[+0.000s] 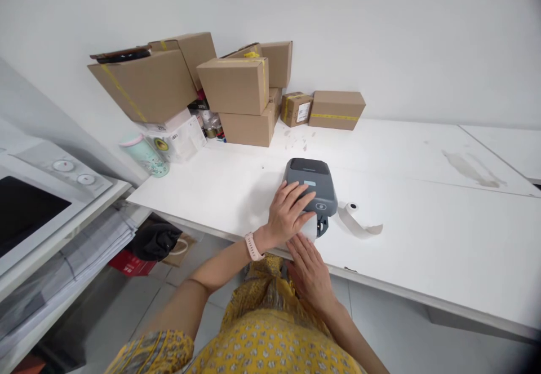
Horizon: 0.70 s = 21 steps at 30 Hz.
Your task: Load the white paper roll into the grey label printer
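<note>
A small grey label printer (pixel 311 185) sits near the front edge of the white table (pixel 422 216). My left hand (pixel 288 214), with a pink watch on the wrist, rests on the printer's top with its fingers spread flat. My right hand (pixel 310 270) lies just below the printer's front, fingers stretched out against the white label paper (pixel 310 228) coming from the slot. Whether those fingers pinch the paper is hidden. A loose roll of white label backing (pixel 354 216) lies on the table right of the printer.
Several cardboard boxes (pixel 234 87) are stacked against the back wall. Beside them stand a mint green bottle (pixel 146 154) and a clear plastic box (pixel 177 137). A white machine (pixel 38 205) stands on a shelf at the left, with a black bag (pixel 154 241) on the floor below.
</note>
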{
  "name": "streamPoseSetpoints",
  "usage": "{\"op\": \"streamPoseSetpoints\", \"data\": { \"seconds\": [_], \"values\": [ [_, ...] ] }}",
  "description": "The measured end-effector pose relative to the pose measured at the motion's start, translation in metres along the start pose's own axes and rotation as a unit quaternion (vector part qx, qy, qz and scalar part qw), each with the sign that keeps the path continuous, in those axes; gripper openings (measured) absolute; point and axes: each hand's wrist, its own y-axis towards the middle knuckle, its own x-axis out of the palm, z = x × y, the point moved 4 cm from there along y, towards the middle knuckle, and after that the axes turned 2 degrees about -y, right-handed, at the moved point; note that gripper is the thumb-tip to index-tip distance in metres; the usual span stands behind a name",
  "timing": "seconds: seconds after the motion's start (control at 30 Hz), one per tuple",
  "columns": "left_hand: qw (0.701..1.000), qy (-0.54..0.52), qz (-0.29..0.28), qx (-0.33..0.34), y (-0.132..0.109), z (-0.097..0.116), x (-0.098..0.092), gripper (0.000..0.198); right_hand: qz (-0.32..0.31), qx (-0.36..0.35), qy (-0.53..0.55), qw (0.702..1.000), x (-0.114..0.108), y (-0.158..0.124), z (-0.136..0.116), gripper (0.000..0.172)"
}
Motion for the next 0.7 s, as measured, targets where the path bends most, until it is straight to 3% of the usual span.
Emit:
{"op": "streamPoseSetpoints", "data": {
  "seconds": [0.2,0.37,0.43,0.53,0.6,0.7],
  "values": [
    [0.997,0.042,0.023,0.067,-0.037,0.0,0.009,0.045,0.068,-0.017,0.11,0.991,-0.017,-0.014,-0.01,0.052],
    [0.992,0.059,0.074,0.086,-0.052,-0.004,0.02,0.044,0.22,0.051,0.134,0.965,-0.06,-0.005,0.016,0.047],
    [0.991,0.058,0.09,0.082,-0.056,-0.005,0.025,0.043,0.285,0.108,0.084,0.949,-0.075,0.013,0.04,0.042],
    [0.989,0.06,0.108,0.076,-0.062,-0.006,0.031,0.041,0.324,0.138,0.027,0.936,-0.085,0.06,0.074,0.031],
    [0.988,0.064,0.115,0.075,-0.065,-0.006,0.034,0.041,0.317,0.11,0.023,0.942,-0.082,0.099,0.086,0.027],
    [0.988,0.064,0.12,0.075,-0.068,-0.008,0.039,0.042,0.248,0.063,0.058,0.965,-0.063,0.151,0.085,0.026]
  ]
}}
